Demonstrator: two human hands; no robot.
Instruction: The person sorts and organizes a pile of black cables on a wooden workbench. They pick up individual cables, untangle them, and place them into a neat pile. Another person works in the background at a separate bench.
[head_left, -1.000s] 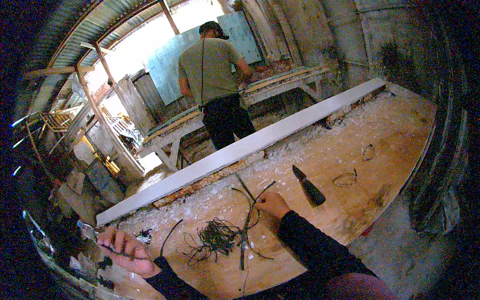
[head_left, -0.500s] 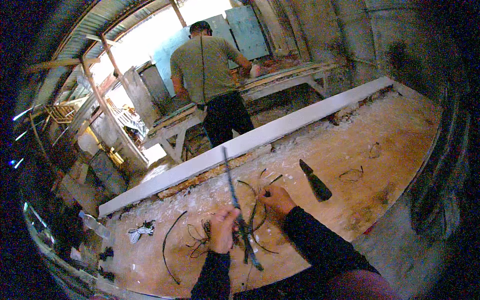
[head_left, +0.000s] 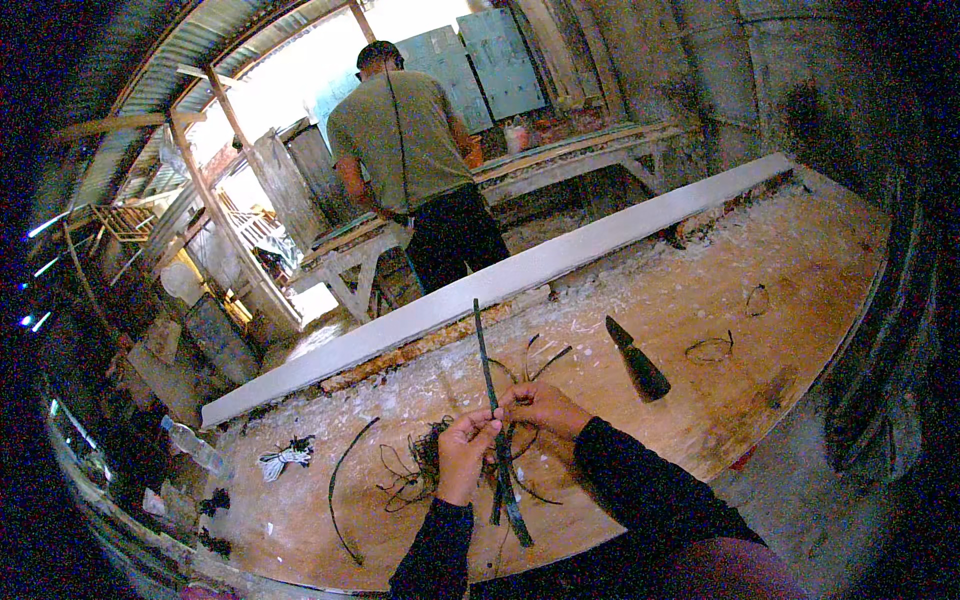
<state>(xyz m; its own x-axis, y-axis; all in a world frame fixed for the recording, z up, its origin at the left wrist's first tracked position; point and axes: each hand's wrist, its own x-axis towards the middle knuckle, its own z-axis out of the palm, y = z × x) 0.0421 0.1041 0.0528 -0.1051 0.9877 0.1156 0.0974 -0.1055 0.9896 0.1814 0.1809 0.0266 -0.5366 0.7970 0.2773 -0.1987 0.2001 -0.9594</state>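
My left hand [head_left: 467, 452] pinches a long, thin dark strip [head_left: 484, 350] between thumb and fingers. The strip stands at a slant, its upper end above the hands and its lower end near the board's front edge. At the strip's middle, the closed fingertips of my right hand [head_left: 548, 408] meet those of my left; any thin strand between them is too small to make out. Under and beside the hands lies a tangle of dark thin strands [head_left: 425, 460], partly hidden. A curved dark strip [head_left: 335, 490] lies to the left, and a dark knife [head_left: 640, 366] to the right.
The wooden tabletop [head_left: 780, 330] has a raised pale beam [head_left: 600, 250] along its far side. On it are small wire loops [head_left: 710, 348] and a black-and-white cord bundle [head_left: 285, 458]. A clear bottle [head_left: 192, 445] is at the left edge. Beyond, a person [head_left: 405, 140] stands at a bench [head_left: 560, 165].
My right hand has moved left to the strip and now meets my left hand there. The strip has shifted slightly right. The person beyond has moved a little left.
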